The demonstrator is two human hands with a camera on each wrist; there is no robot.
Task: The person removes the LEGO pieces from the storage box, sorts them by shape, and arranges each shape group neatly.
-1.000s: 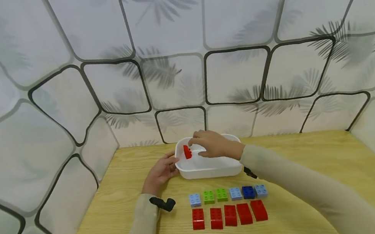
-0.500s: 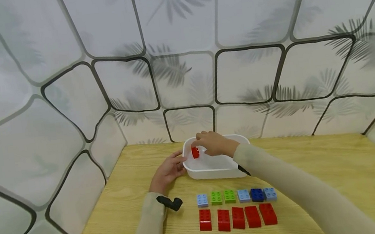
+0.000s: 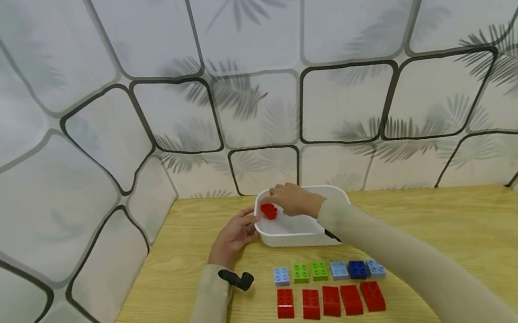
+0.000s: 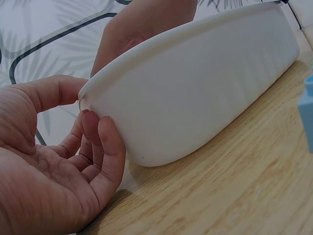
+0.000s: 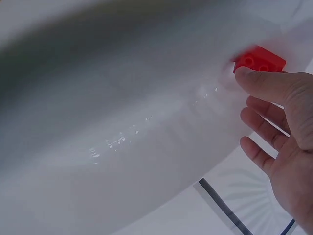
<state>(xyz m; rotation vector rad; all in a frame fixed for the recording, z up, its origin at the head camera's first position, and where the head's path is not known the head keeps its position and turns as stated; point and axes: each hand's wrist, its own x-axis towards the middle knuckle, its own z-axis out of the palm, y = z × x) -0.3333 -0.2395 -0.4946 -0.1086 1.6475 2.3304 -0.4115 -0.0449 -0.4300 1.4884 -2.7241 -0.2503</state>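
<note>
A white tub [image 3: 296,238] stands at the back of the wooden table [image 3: 439,226]. A single red brick [image 3: 269,211] lies inside it at the left end, studs up. My right hand [image 3: 294,201] reaches into the tub. In the right wrist view its fingers [image 5: 266,83] are loosely extended, the index fingertip touching the red brick [image 5: 259,59] against the tub wall [image 5: 122,122]. My left hand [image 3: 236,233] holds the tub's left end. In the left wrist view the left hand [image 4: 58,161] has its thumb at the rim and its fingers curled against the tub's outer wall [image 4: 195,93].
In front of the tub lies a row of small bricks, light blue [image 3: 281,276], green [image 3: 310,272], dark blue [image 3: 357,269]. A row of several red bricks [image 3: 330,301] lies nearer me. Patterned fabric walls [image 3: 94,148] close in the left and back.
The red brick has gone from upright at the tub's left rim to lying lower inside the tub, studs up. The right hand's fingers have loosened. The left hand stays on the tub.
</note>
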